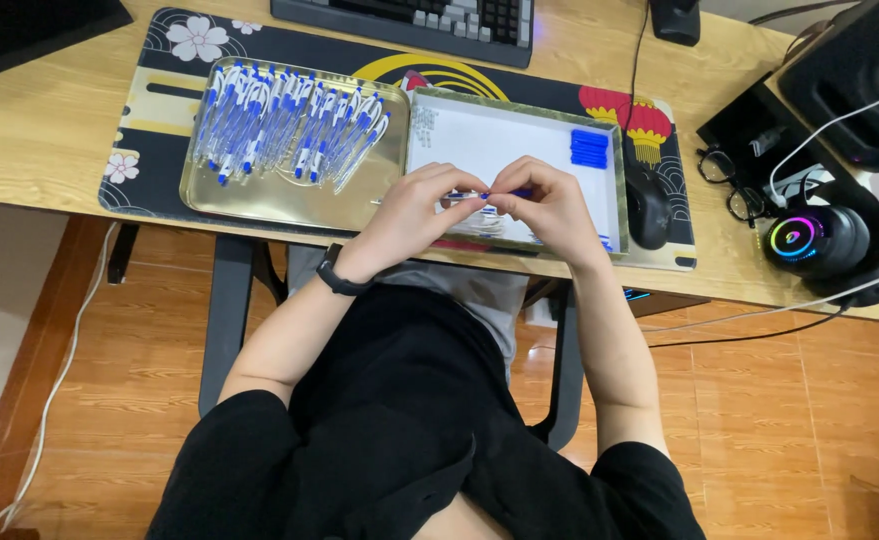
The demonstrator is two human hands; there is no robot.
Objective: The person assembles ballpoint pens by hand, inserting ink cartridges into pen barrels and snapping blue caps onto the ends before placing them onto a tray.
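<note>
Two hands meet over the near edge of the white tray point(519, 135), pinching one blue-and-white pen point(484, 195) between them. Left hand point(409, 215): fingers curled shut on the pen's left end, thumb and forefinger tips meeting at the barrel. Right hand point(549, 205): fingers likewise closed on the right end, knuckles up. Only a short blue stretch of the pen shows between the fingertips; the rest is hidden by the hands. Pen lies roughly level, held just above the tray floor; whether it touches the tray cannot be told.

White tray: shallow, rectangular, sits on the desk mat point(159, 100). At 1 o'clock from the hands, inside the tray, a small stack of blue parts point(589, 148). Under the hands, some clear parts, blurred.

At 10 o'clock from the hands, a gold tray point(289, 200) touching the white tray's left side, holding a heap of blue-and-white pens point(289, 125) laid roughly parallel.

Black band point(331, 275) on the left wrist.

At 3 o'clock, just beside the white tray, a black mouse point(647, 205). Further right on the desk point(39, 130): glasses point(724, 180) and a headset point(819, 240) with a glowing ring. At 12 o'clock, a keyboard point(409, 20).
</note>
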